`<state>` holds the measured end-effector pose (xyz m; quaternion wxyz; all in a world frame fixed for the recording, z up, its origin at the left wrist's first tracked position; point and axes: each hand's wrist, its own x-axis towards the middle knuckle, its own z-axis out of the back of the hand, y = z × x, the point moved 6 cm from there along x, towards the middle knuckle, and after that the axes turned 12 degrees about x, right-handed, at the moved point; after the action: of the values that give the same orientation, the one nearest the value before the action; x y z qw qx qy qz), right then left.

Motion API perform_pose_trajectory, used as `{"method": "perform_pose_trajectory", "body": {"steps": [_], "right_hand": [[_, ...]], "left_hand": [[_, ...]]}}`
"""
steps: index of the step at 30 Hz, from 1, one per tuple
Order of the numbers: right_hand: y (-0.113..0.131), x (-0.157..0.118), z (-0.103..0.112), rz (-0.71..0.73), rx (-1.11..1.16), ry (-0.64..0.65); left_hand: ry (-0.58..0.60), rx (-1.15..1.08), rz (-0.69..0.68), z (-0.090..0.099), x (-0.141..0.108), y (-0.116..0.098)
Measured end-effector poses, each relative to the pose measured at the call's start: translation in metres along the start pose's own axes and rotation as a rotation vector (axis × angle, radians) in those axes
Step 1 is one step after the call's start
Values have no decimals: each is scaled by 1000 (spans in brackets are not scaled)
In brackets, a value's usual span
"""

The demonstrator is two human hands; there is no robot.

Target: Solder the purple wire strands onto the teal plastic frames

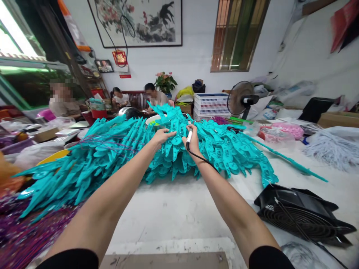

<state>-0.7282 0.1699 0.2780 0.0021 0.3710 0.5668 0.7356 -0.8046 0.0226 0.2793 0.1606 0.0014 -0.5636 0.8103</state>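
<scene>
A large heap of teal plastic pieces [106, 149], pointed and joined in overlapping strips, spreads across the table. At the middle of the heap, my left hand [161, 137] is closed at the edge of a teal piece, its index finger reaching right; the other fingertips are partly hidden. Close beside it, my right hand [194, 140] grips a white pen-shaped corded tool [190, 136] like a pen, tip up and away from me. Its black cord [206, 160] runs down along my right forearm. The tool's tip is hard to make out against the teal pieces.
A black fan unit [300, 213] lies at the right front. Purple strands [30, 228] pile up at left front. Behind the heap stand stacked white crates [211, 104] and a standing fan [242, 99]. Several people [64, 101] sit at the back. Pink bundles [280, 131] lie right.
</scene>
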Motion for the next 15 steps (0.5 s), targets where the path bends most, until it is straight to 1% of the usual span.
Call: {"method": "perform_pose_trajectory", "body": {"steps": [2, 4, 6, 8, 9, 10, 11, 12, 13, 15], "right_hand": [[34, -13, 6, 95, 48, -27], [76, -40, 22, 228, 83, -60], [121, -85, 51, 338, 59, -80], [162, -148, 87, 387, -33, -86], [180, -184, 103, 392, -84, -85], [196, -223, 117, 383, -135, -66], [208, -262, 129, 360, -183, -47], [217, -301, 139, 329, -233, -56], [221, -338, 150, 283, -266, -103], [218, -408, 163, 192, -321, -151]], "left_hand": [[-25, -1, -72, 14, -20, -21], [-23, -1, -179, 23, -56, -48], [2, 33, -269, 23, -112, -76], [-47, 149, -298, 21, -185, -95], [-37, 204, -286, 18, -223, -97], [-23, 239, -252, 15, -261, -94], [20, 265, -213, 12, -298, -86], [96, 275, -179, 6, -332, -73], [168, 273, -136, 0, -364, -56], [384, 267, -75, -17, -421, -19]]}}
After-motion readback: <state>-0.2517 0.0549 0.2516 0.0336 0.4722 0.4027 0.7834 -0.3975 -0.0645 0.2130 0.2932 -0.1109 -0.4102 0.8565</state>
